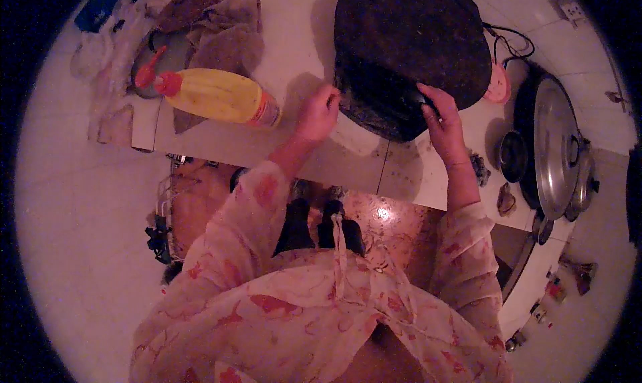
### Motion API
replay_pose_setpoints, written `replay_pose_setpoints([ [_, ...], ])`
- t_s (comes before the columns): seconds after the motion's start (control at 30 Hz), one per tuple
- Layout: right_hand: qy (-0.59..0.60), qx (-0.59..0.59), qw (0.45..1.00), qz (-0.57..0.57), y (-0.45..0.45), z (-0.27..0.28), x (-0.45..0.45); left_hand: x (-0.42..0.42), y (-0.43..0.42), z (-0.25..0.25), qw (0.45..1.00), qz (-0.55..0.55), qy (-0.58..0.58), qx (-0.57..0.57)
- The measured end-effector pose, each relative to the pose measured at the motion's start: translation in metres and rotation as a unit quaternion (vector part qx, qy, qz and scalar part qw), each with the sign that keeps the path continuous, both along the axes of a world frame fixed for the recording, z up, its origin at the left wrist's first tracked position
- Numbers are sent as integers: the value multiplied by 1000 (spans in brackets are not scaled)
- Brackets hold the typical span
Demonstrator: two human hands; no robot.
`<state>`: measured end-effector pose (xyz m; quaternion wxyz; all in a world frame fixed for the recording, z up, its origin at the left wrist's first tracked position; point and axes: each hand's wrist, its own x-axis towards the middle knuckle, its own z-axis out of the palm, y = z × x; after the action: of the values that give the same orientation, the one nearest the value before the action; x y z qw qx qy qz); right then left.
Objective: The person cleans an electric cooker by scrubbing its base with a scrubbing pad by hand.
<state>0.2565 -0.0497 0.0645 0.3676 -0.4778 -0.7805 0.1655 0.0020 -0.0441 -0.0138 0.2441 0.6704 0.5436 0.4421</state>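
A large dark rounded appliance stands on the light counter. My right hand is wrapped round the black handle at its near right side. My left hand is at its near left edge, with the fingers curled; what they hold, if anything, is too small to make out. To the left of that hand, a yellow bottle with a red pump top lies near the counter's front edge.
Brown cloths and clear plastic bags lie at the left. A cable runs behind the appliance's right side. A large pan with a glass lid and a small dark bowl stand at the right.
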Motion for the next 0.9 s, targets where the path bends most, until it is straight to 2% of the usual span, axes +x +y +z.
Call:
replay_pose_setpoints([
  [0.1,-6,0,1000,0,0,1,0,0,11,14,998,31,14,-60],
  [0.2,-3,4,1000,-2,1,2,-1,-3,3,6,999,-6,51,12],
  [0.3,3,4,1000,5,1,3,-2,-5,-4,-1,998,-40,34,-27],
  [0.4,-16,20,1000,-4,0,2,-2,0,-2,-2,988,14,-41,-151],
  [0.47,-6,6,1000,-3,0,3,-3,-2,-6,0,999,-2,6,-50],
  [0.5,-6,5,1000,-4,1,2,-3,-2,-15,7,999,-3,6,-50],
  [0.57,4,14,1000,6,2,-1,-1,-2,-38,19,970,-37,2,-241],
  [0.6,4,14,1000,-4,3,0,-2,1,-39,19,969,-46,4,-242],
  [0.63,-11,7,1000,7,3,1,-2,8,-43,17,984,-29,-44,-170],
  [0.7,-32,1,999,11,-1,4,-3,27,-45,21,990,-19,-98,-97],
  [0.77,9,-24,1000,4,-1,5,-7,40,-33,31,993,-14,90,71],
  [0.9,8,20,996,-85,-22,4,2,44,-37,18,986,14,152,60],
])
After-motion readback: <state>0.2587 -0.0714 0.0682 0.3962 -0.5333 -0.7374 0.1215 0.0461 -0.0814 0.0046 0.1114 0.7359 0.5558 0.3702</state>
